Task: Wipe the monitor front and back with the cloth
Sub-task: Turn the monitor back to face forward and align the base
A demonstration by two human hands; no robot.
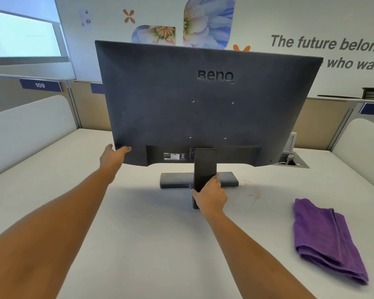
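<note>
Monitor (181,100): left hand (113,155) grips edge, right hand (211,196) stand (204,165)

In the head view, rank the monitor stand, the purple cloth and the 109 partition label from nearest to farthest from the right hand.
1. The monitor stand: the right hand grips its column, mid-desk.
2. The purple cloth: folded on the desk, to that hand's right, untouched.
3. The 109 label: on the partition, far back left.

White desk (52,169), beige partitions (91,104), label 109 (40,85), floral wall mural (207,20), window (20,33)
</note>
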